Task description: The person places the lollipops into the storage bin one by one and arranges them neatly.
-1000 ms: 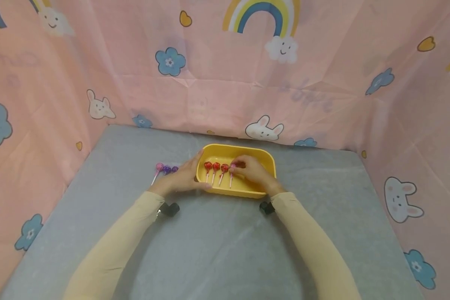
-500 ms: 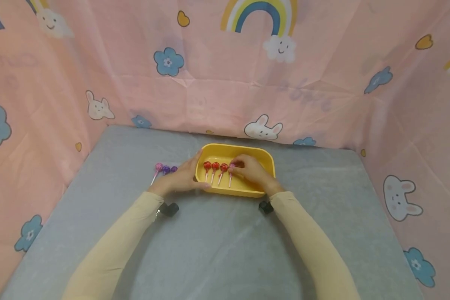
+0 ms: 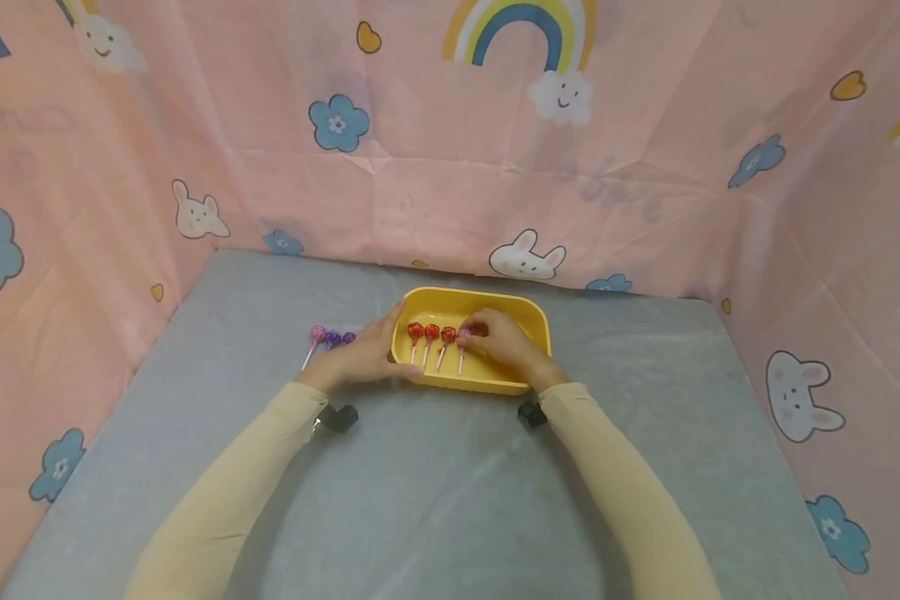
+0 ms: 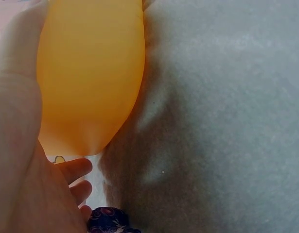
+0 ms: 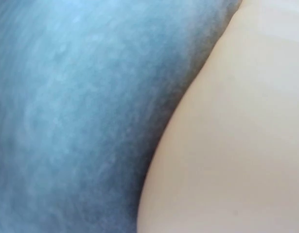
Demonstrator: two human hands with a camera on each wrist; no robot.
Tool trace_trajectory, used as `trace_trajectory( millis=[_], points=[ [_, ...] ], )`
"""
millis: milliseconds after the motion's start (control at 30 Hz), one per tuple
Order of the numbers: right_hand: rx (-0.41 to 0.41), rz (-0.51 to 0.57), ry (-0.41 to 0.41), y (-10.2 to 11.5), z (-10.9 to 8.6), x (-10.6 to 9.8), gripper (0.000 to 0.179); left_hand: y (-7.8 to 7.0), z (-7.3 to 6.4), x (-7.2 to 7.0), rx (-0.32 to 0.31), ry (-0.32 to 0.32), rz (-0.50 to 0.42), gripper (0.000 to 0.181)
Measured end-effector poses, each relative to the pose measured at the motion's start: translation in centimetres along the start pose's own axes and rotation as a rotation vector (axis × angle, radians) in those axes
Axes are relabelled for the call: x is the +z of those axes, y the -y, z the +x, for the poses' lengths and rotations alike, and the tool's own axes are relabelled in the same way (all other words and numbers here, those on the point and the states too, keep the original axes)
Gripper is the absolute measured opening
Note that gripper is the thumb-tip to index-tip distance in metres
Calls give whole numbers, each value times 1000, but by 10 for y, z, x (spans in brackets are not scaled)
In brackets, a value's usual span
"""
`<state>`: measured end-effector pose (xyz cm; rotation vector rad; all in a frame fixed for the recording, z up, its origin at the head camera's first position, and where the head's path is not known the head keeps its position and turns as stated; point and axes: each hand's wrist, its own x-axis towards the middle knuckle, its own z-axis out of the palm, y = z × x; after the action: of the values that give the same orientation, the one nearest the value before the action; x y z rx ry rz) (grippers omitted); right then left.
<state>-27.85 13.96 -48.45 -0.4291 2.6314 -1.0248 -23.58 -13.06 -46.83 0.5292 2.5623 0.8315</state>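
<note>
A yellow plastic tray sits on the grey cloth in the head view. My left hand spans its left end, with thumb along the front and fingers toward the back corner; in the left wrist view that hand lies against the tray's wall. Inside the tray, three red lollipops lie in a row. To their right, my right hand pinches a pink lollipop near its head, its stick pointing to the front. The right wrist view shows mostly blurred cloth and a pale surface.
Left of the tray, another pink lollipop and purple lollipops lie on the grey cloth, partly hidden by my left hand. A patterned pink curtain closes off the back and sides.
</note>
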Motion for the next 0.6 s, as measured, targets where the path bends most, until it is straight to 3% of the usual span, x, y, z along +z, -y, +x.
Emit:
trace_trajectory(
  millis=[600],
  points=[
    [-3,-26,-6,2,0,0,30,0,1,-1,-10,-3,-9,126]
  ],
)
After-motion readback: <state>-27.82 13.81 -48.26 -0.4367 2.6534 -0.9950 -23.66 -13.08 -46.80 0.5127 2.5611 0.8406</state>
